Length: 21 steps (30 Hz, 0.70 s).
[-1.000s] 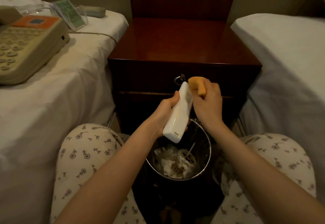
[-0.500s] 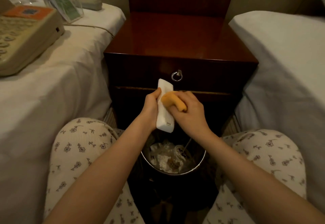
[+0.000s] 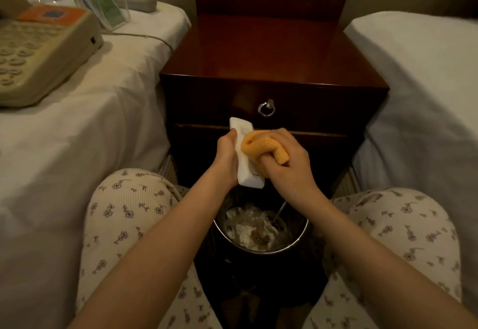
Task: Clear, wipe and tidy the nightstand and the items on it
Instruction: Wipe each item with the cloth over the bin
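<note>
The left hand [image 3: 227,158] curls its fingers and thumb around a slim white plastic handset-shaped device [image 3: 242,132] and holds it nearly upright, with the upper end tipped slightly left. The right hand [image 3: 287,165] bunches a folded orange cloth [image 3: 261,147] in a closed fist and presses it against the device's front face, about halfway down. Both hands meet in the air in front of the lower part of a dark reddish-brown polished wooden nightstand [image 3: 271,52]. They are just below its drawer, which has a silver ring pull [image 3: 266,108].

Directly beneath the hands, a round dark waste bin with a shiny metal rim [image 3: 258,251] stands on the floor between the person's knees. It holds crumpled white paper and clear plastic. The knees are in cream trousers with a small floral print [image 3: 129,212].

A white-sheeted bed [image 3: 77,134] lies to the left of the nightstand. On it are a beige push-button telephone with an orange label [image 3: 38,52], a clear plastic stand holding a green card [image 3: 103,5] and a pale oblong object [image 3: 137,2] further back. A second white bed [image 3: 426,96] flanks the nightstand on the right.
</note>
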Available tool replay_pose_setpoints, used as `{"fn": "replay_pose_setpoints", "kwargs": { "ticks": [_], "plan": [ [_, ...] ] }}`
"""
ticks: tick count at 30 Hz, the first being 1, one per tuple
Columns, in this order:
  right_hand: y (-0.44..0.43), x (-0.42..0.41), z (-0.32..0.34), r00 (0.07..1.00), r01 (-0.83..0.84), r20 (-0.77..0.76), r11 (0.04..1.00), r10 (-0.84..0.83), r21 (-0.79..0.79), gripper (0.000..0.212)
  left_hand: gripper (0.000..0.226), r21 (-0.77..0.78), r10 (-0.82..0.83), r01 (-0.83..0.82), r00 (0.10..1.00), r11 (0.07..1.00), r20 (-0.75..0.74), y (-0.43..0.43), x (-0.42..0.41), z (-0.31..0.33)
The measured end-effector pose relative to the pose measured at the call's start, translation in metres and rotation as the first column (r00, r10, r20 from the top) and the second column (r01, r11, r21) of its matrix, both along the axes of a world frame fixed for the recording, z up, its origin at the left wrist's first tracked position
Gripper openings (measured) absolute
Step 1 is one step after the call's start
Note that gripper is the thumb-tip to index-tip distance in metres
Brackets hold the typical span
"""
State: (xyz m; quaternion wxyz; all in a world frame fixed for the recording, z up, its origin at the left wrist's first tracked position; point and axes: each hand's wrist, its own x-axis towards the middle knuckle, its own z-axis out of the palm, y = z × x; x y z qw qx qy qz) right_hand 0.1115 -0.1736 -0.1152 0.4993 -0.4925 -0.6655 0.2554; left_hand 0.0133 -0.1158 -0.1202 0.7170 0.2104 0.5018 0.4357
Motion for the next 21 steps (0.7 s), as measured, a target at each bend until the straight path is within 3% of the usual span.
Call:
{"fn": "replay_pose_setpoints", "kwargs": {
  "ticks": [2, 5, 8, 10, 12, 14, 16, 18, 21],
  "plan": [
    [0.001, -0.001, -0.004, 0.997, -0.014, 0.077, 1.0, 0.015, -0.013, 0.025, 0.053, -0.006, -0.029, 0.029, 1.0, 1.0, 0.004, -0.001, 0.003, -0.001],
    [0.005, 0.006, -0.011, 0.948, 0.084, 0.314, 0.994, -0.057, -0.074, 0.021, 0.052, -0.013, -0.016, 0.016, 1.0, 1.0, -0.002, 0.001, 0.003, -0.004],
    [0.006, 0.011, -0.008, 0.967, 0.176, 0.212, 0.975, -0.144, -0.139, 0.012, 0.054, -0.031, 0.068, -0.068, 0.998, 0.997, -0.012, 0.007, 0.0, -0.009],
    [-0.002, 0.008, -0.003, 0.984, 0.065, 0.167, 0.997, -0.058, -0.035, 0.018, 0.055, -0.031, 0.083, -0.083, 0.996, 0.996, 0.016, 0.009, 0.0, -0.006],
    [-0.009, 0.006, -0.007, 0.949, -0.058, 0.31, 0.998, 0.051, 0.014, 0.025, 0.056, -0.033, 0.1, -0.099, 0.994, 0.995, 0.032, 0.008, -0.001, -0.003],
    [-0.007, 0.008, -0.011, 0.934, 0.01, 0.357, 0.995, 0.025, -0.095, 0.02, 0.055, -0.032, 0.132, -0.131, 0.991, 0.991, 0.018, 0.008, -0.004, -0.004],
    [-0.001, 0.012, -0.01, 0.966, 0.127, 0.252, 0.962, -0.065, -0.24, 0.011, 0.052, -0.035, 0.167, -0.167, 0.986, 0.985, -0.01, 0.007, -0.007, -0.005],
    [-0.003, 0.013, -0.007, 0.983, 0.161, 0.111, 0.973, -0.143, -0.167, 0.009, 0.051, -0.045, 0.173, -0.172, 0.985, 0.984, 0.02, 0.005, -0.007, -0.001],
    [-0.017, 0.01, -0.002, 0.99, -0.037, 0.14, 0.999, 0.033, 0.027, 0.021, 0.053, 0.002, 0.16, -0.16, 0.986, 0.987, 0.053, 0.002, -0.008, 0.011]
  ]
}}
